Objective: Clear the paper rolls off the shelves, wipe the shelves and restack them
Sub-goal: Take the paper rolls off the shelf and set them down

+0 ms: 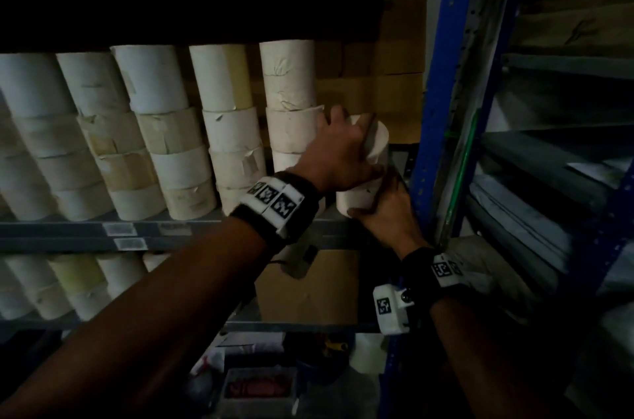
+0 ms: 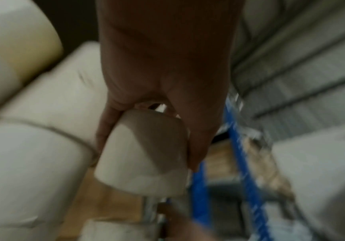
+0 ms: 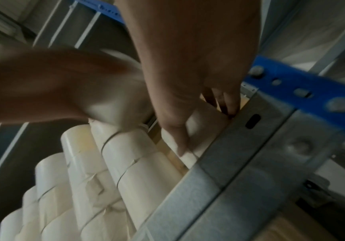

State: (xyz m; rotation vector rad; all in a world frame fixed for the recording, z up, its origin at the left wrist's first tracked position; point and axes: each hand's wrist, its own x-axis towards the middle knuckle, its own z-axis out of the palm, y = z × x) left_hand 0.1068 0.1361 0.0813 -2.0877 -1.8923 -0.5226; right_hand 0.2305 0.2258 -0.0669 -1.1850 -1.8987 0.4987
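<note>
At the shelf's right end, beside the blue upright [image 1: 442, 82], the left hand [image 1: 338, 152] grips a tilted paper roll [image 1: 377, 140], axis leaning right. Below, the right hand [image 1: 387, 212] clasps an upright roll [image 1: 355, 200]. Shelf-edge labels [image 1: 120, 229] are unreadable.

Left hand [image 1: 338, 152] grips upper roll [image 1: 376, 140]; right hand [image 1: 386, 209] grips lower roll [image 1: 355, 200].
</note>
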